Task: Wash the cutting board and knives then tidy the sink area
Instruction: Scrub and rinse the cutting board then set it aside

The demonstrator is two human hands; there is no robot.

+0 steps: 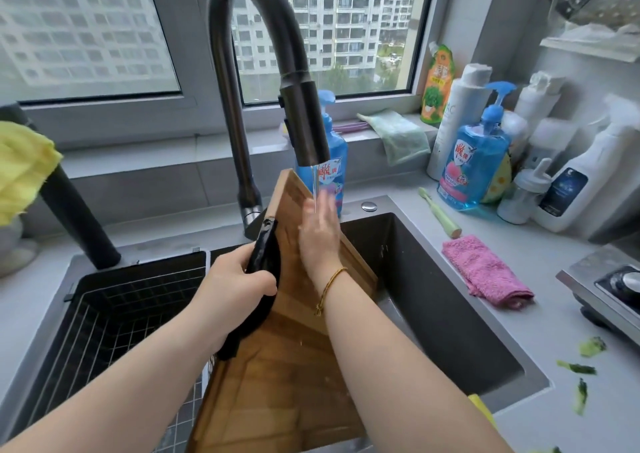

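The cutting board (287,366) is judged to be at the rinsing step. It is stood tilted in the sink (450,314) at centre frame, its top corner under water running from the faucet (304,123). A black piece (264,255) on its left edge, handle or cloth, is gripped by the curled left hand (239,279). The right hand (318,234) is laid flat on the wet face, fingers straight. No knives are seen. Next, the lower face likely needs rubbing and the board turning, with a firm hold.
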